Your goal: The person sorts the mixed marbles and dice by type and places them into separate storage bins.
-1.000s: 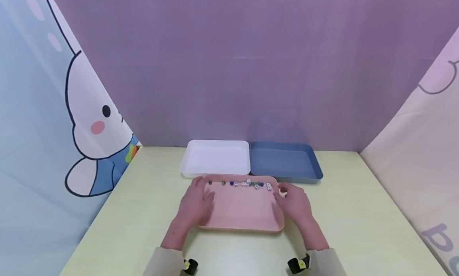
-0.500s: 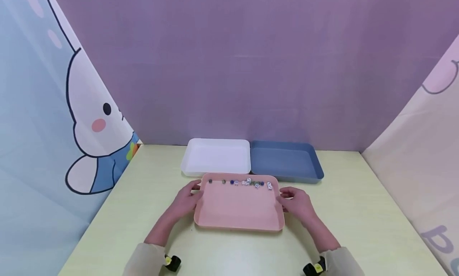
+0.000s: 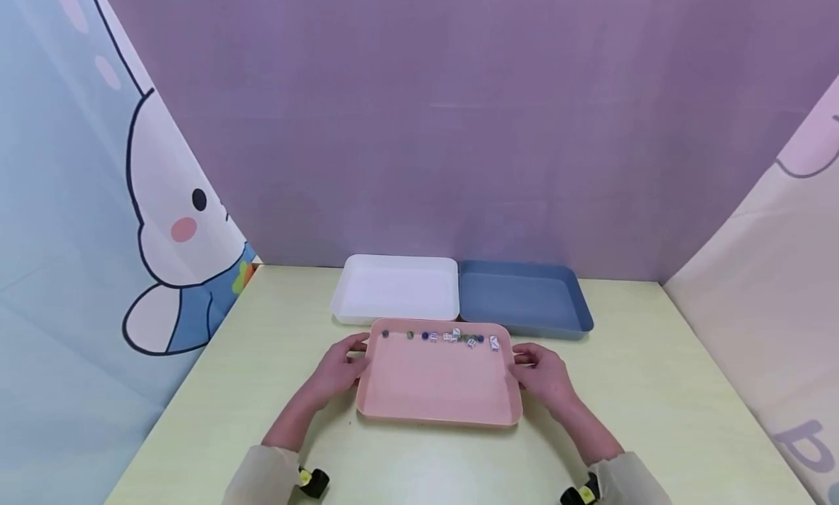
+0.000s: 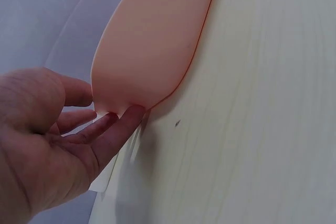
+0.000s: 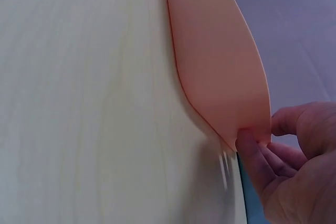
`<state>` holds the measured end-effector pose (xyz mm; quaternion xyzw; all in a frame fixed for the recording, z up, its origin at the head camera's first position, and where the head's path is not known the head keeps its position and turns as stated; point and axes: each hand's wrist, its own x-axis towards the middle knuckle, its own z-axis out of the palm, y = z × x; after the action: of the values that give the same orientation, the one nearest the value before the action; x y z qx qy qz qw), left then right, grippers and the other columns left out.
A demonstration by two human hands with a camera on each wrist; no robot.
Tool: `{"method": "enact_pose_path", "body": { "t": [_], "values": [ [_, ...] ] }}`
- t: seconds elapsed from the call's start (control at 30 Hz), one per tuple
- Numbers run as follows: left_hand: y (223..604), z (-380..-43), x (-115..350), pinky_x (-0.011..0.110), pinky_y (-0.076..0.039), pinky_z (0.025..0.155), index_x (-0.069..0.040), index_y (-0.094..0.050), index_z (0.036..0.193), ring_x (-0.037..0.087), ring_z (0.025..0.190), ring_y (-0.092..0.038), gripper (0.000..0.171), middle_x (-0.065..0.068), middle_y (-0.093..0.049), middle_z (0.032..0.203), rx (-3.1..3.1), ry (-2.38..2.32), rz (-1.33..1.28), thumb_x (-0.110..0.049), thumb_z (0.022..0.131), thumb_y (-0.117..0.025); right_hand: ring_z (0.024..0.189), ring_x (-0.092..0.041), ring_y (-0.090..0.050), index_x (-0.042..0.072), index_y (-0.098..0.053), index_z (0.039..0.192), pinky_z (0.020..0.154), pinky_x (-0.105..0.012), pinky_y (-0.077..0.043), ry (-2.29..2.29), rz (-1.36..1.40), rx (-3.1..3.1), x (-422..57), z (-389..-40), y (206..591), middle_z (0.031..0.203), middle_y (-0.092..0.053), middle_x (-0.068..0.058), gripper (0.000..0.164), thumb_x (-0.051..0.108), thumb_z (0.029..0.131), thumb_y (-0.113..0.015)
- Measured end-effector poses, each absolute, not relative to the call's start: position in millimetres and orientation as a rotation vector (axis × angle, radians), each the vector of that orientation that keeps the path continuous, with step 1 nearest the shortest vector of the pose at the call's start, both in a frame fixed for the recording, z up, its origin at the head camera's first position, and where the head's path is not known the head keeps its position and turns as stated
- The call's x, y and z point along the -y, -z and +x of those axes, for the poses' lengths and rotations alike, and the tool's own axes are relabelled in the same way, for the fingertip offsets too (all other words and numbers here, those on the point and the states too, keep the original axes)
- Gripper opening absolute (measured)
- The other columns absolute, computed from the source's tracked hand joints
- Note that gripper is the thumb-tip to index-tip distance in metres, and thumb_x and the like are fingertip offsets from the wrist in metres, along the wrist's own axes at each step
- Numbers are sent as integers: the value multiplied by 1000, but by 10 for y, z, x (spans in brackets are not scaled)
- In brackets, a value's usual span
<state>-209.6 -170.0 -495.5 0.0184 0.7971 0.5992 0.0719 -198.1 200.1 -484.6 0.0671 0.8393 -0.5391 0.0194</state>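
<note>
A shallow pink tray (image 3: pixel 439 385) lies on the table in front of the person. Along its far side sit several white dice (image 3: pixel 456 334) and several small round blue and green balls (image 3: pixel 425 336), which look like beads or marbles. My left hand (image 3: pixel 339 366) holds the tray's left side, fingertips against the outer wall in the left wrist view. On the right side, my right hand (image 3: pixel 545 374) grips the rim the same way; its fingers (image 5: pixel 253 153) press the outer wall. Parts of the fingers behind the walls are hidden.
Behind the pink tray stand a white tray (image 3: pixel 396 319) at left and a blue-grey tray (image 3: pixel 524 326) at right, side by side. A purple cloth (image 3: pixel 419 126) hangs at the table's back. Printed cloths (image 3: pixel 183 323) flank both sides of the pale wooden table (image 3: pixel 655 417).
The left hand moves from over the tray's left edge outward to its side. The right hand also settles at the right side. Tray and its contents stay nearly in place.
</note>
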Motion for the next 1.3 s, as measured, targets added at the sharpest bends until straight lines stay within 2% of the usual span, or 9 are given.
{"method": "enact_pose_path", "body": {
  "t": [0.47,0.63,0.93,1.17,1.3],
  "values": [
    [4962,-2172,1580,39,-57,63,2,-44,142,30,91,-63,49,24,-54,117,-2346,-1839,92,5,94,-54,82,-20,-64,-6,-60,122,62,-33,-58,1627,175,-2624,-2159,-2090,4857,101,-65,-17,36,-2,86,-66],
    [4948,-2167,1545,40,-58,66,-1,-42,144,32,95,-62,51,24,-53,119,-2309,-1860,91,4,95,-53,82,-20,-64,-4,-60,122,62,-32,-58,1584,173,-2651,-2191,-2099,4835,102,-65,-17,37,-1,86,-67],
    [4923,-2225,1492,39,-57,64,-5,-43,145,30,90,-62,51,24,-55,117,-2308,-1829,158,2,95,-54,83,-23,-64,-7,-59,120,62,-32,-58,1539,133,-2676,-2270,-2089,4745,102,-66,-20,36,-2,85,-67],
    [4895,-2203,1503,41,-57,63,-5,-43,144,32,91,-61,52,24,-55,115,-2291,-1847,138,1,94,-56,82,-24,-64,-4,-60,117,59,-33,-56,1319,40,-2793,-2298,-2137,4722,100,-66,-15,35,6,85,-70],
    [4894,-2213,1507,42,-57,63,-5,-43,144,31,90,-60,52,25,-54,113,-2272,-1852,142,1,94,-55,87,-27,-64,-1,-66,111,66,-37,-54,1020,-89,-3003,-2307,-2199,4651,100,-69,-13,31,17,85,-73]
  ]
}}
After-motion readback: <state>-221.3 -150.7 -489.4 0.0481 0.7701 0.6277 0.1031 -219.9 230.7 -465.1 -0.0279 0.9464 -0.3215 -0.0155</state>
